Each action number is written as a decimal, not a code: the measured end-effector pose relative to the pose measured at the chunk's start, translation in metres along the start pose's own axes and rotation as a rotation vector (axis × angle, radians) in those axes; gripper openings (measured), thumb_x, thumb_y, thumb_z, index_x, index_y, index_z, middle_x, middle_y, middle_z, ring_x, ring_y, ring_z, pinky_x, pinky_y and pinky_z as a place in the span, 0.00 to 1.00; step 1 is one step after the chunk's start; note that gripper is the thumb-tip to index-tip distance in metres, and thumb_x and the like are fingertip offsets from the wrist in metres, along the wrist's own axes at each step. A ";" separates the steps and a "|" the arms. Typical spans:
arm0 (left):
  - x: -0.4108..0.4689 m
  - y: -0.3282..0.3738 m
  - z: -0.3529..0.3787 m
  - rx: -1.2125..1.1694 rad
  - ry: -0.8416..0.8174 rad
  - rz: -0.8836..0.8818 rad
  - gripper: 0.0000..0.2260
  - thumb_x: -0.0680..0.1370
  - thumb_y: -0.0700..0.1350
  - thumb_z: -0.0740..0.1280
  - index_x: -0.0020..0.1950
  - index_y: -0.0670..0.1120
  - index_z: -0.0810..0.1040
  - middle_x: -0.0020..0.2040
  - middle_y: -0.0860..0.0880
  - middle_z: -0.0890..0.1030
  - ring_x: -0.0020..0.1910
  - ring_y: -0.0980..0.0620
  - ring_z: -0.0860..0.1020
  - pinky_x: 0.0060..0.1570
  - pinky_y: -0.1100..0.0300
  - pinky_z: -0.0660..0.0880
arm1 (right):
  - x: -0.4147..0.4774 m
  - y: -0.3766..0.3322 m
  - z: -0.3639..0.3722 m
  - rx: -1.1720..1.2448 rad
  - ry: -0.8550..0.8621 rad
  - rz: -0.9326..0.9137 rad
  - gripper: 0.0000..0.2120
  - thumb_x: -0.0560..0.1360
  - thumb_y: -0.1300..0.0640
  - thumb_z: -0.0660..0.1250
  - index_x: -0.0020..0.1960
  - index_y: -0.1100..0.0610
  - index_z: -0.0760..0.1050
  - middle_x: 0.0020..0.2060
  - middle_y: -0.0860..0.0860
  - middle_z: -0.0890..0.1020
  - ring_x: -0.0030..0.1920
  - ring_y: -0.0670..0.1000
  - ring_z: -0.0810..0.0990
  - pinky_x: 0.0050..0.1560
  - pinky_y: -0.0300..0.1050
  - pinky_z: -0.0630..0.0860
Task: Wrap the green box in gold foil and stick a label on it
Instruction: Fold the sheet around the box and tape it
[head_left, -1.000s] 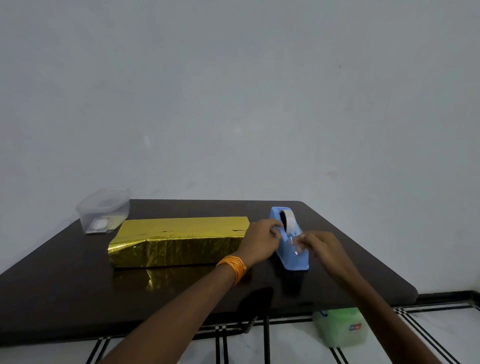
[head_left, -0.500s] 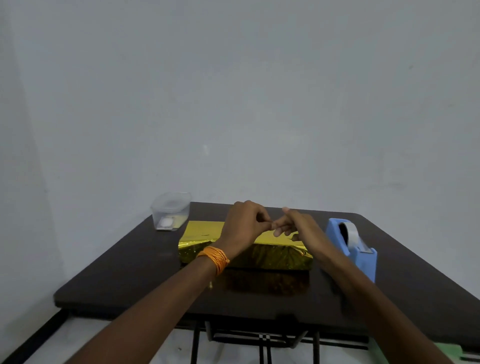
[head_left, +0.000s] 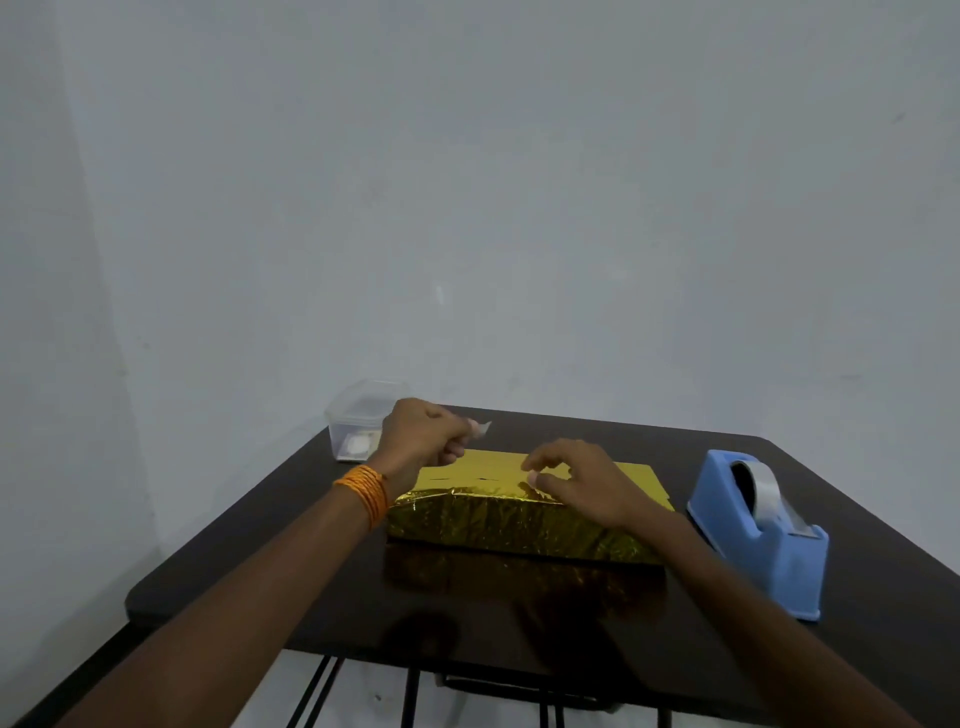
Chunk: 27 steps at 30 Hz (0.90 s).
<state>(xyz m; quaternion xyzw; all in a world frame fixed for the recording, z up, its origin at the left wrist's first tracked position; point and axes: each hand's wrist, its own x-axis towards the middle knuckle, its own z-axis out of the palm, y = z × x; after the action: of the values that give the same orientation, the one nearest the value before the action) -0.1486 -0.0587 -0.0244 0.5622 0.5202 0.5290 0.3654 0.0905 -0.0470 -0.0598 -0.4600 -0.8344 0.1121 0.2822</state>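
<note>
The dark table (head_left: 270, 561) has bare surface along its left side and near edge, with its back edge close to the pale wall (head_left: 467, 208). At the back left corner stands a clear plastic container (head_left: 363, 415), just behind the left hand (head_left: 421, 441), whose wrist carries an orange thread band (head_left: 366, 493). That hand's fingers are pinched together on a small clear piece of tape (head_left: 484, 427), held above the back left part of the foil-wrapped box (head_left: 498, 530). The box lies across the middle of the table, gold foil covering every side that shows. The right hand (head_left: 582, 483) rests over its top near the front edge, thumb and forefinger close together on the foil; whether they clamp it I cannot tell. A blue tape dispenser (head_left: 763, 540) stands just right of the box, near the table's right edge.
</note>
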 end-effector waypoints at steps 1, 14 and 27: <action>0.001 -0.006 0.002 0.002 -0.006 -0.021 0.11 0.70 0.43 0.79 0.43 0.36 0.84 0.37 0.41 0.83 0.33 0.49 0.81 0.31 0.61 0.78 | 0.002 0.005 0.004 -0.025 0.022 -0.004 0.09 0.79 0.50 0.67 0.56 0.50 0.82 0.53 0.44 0.81 0.55 0.44 0.76 0.54 0.45 0.72; 0.011 -0.032 0.015 0.296 0.054 0.021 0.09 0.72 0.49 0.77 0.42 0.43 0.85 0.39 0.48 0.85 0.31 0.52 0.82 0.28 0.63 0.72 | -0.001 0.018 0.023 -0.107 0.102 -0.059 0.16 0.77 0.38 0.58 0.56 0.41 0.80 0.52 0.41 0.80 0.53 0.43 0.76 0.51 0.49 0.77; 0.007 -0.038 0.020 0.500 0.136 0.018 0.10 0.70 0.49 0.78 0.38 0.43 0.86 0.31 0.49 0.84 0.29 0.57 0.81 0.38 0.60 0.81 | -0.002 0.016 0.027 -0.216 0.105 -0.055 0.12 0.82 0.44 0.59 0.61 0.42 0.77 0.55 0.44 0.77 0.57 0.45 0.72 0.57 0.48 0.71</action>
<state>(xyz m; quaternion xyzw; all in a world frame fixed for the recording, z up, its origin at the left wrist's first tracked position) -0.1371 -0.0415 -0.0624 0.6030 0.6531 0.4236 0.1746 0.0870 -0.0376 -0.0891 -0.4700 -0.8380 -0.0106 0.2771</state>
